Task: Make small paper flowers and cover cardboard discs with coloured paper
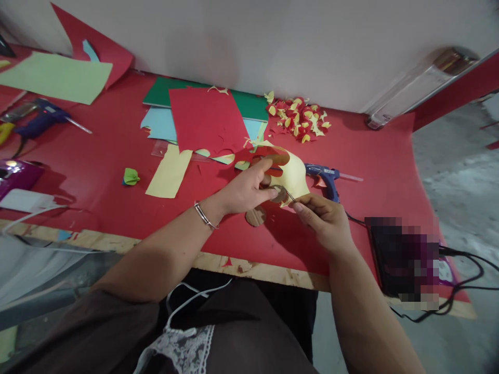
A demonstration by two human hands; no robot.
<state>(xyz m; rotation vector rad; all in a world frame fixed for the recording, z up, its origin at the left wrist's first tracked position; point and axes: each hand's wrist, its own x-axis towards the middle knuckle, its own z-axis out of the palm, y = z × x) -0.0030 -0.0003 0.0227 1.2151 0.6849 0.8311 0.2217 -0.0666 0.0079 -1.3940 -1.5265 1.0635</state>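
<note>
From my side of the desk [97, 208], I see the left hand [245, 187] with its fingers pinching a brown disc [279, 195], close above 1 corrugated disc [255, 216] lying flat. The held disc looks light and stiff, its edge probably easy to crush; best gripped across both faces. Beside it curves yellow paper [295, 174], likely soft and quick to crease. The right hand [325, 215] has its fingers closed around a thin dark tool [290, 196].

Single head-worn view, from head height, facing forward and down, tabletop [97, 156] at close range, left hand [249, 187] and right hand [329, 218] near centre, wall [156, 31] beyond.
</note>
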